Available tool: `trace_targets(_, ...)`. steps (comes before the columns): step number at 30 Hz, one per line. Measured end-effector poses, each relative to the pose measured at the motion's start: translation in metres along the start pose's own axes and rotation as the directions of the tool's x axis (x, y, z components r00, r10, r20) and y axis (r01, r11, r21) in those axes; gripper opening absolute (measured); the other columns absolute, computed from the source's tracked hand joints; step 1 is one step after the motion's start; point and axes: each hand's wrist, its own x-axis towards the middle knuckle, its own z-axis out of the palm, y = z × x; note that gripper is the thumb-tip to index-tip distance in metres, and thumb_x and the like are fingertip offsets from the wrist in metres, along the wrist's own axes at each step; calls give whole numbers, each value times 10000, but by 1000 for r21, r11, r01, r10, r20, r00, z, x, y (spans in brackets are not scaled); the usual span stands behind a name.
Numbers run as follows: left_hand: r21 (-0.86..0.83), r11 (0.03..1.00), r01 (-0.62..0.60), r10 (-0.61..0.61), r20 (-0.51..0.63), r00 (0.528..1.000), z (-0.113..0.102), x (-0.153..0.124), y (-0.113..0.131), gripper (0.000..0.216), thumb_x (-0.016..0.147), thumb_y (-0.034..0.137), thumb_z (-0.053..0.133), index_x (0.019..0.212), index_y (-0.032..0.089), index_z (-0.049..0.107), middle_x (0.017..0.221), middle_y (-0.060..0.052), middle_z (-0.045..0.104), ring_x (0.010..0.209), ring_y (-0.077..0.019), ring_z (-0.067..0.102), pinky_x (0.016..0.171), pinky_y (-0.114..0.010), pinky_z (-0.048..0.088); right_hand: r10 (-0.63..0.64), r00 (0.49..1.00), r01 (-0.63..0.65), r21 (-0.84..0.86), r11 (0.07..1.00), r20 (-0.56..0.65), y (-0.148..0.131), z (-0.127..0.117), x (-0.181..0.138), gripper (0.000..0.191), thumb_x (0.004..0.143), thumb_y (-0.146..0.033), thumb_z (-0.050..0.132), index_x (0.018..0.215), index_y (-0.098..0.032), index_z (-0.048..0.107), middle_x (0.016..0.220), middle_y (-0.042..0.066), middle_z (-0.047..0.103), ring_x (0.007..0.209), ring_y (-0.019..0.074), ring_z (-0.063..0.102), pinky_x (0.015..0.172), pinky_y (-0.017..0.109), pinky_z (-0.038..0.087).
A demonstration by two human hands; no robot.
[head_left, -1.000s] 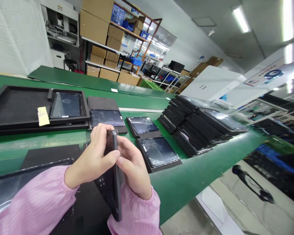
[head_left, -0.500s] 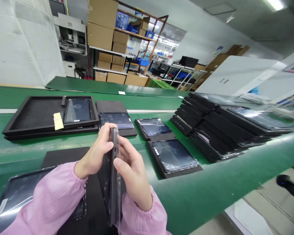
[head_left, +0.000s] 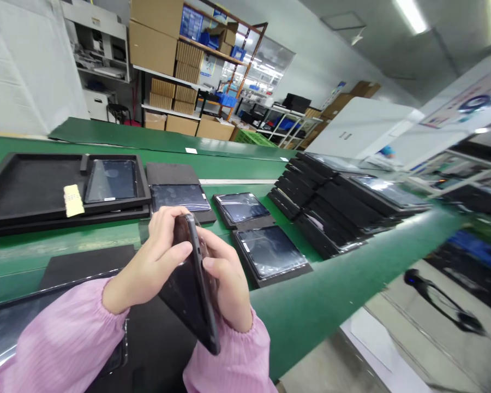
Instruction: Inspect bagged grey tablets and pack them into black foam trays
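Between my two hands a dark tablet [head_left: 188, 297] stands on edge, its narrow side toward me and its screen turned left. Clear film shows on its right side. My left hand [head_left: 147, 267] grips the upper left, fingers over the top and thumb on the screen side. My right hand [head_left: 231, 281] holds the back and right edge, thumb against the narrow side. Beneath my left sleeve lies a larger tablet [head_left: 12, 322], partly hidden. Just beyond my hands, another tablet [head_left: 180, 196] rests on a black foam block.
A black foam tray [head_left: 33, 213] with a yellow note [head_left: 73, 200] and a small tablet [head_left: 112, 180] sits at left. Two tablets on black pads, one farther [head_left: 242, 206] and one nearer [head_left: 272, 251], lie right of my hands. Stacked black pads [head_left: 335, 210] stand beyond on the green bench [head_left: 286, 327].
The held tablet has tilted, its lower end swinging right, so more of its screen side shows. Both hands keep hold of it. The view has turned to the right.
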Motion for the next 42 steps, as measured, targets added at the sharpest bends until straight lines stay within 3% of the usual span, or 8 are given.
trace_targets(5,28,1000,-1,1,-5,1000,4,2,1,327,988,390,383,1286,257,367,1298,-78,417,1276,-243,353,1129,-442,253,-3,1000,2,-122,993,-5,-4,-8,6,513,753,-199,470,1188,-216,741,1185,22,737,1160,282,635,1040,400,452)
trace_targets(20,66,998,23,-19,-61,998,5,2,0,355,970,443,445,1282,273,425,1285,-71,481,1256,-251,414,1103,-446,319,60,998,-56,-115,992,25,-6,-13,8,512,820,-278,443,1257,-220,704,1325,0,667,1346,284,522,1183,423,348)
trace_targets(25,81,996,30,-17,-157,987,10,2,2,351,941,460,502,1237,273,473,1213,-55,517,1181,-257,462,1066,-446,333,132,990,-128,-106,986,40,-4,-23,15,400,818,-316,474,1079,-257,771,1206,14,724,1274,308,582,1160,439,375)
trace_targets(31,131,987,98,-64,-242,968,12,2,8,351,903,486,558,1166,259,512,1155,-56,531,1132,-267,486,1070,-470,325,166,985,-161,-99,982,48,-1,-32,20,284,807,-386,544,866,-238,780,954,64,764,1044,349,679,1000,482,501)
trace_targets(36,-82,995,61,-73,-145,987,5,9,-4,397,865,467,595,1182,247,499,1175,-71,529,1119,-266,507,1024,-437,394,123,992,-121,-131,984,6,-5,-18,11,355,840,-320,494,1027,-236,784,1060,31,758,1108,308,663,1005,452,499)
trace_targets(42,-398,912,96,-80,56,995,-7,16,-16,467,783,480,595,1174,235,519,1178,-86,542,1090,-282,527,869,-385,490,59,998,-57,-194,979,7,-13,-2,-1,347,867,-226,624,1189,-298,733,1263,4,699,1228,263,620,1062,421,493)
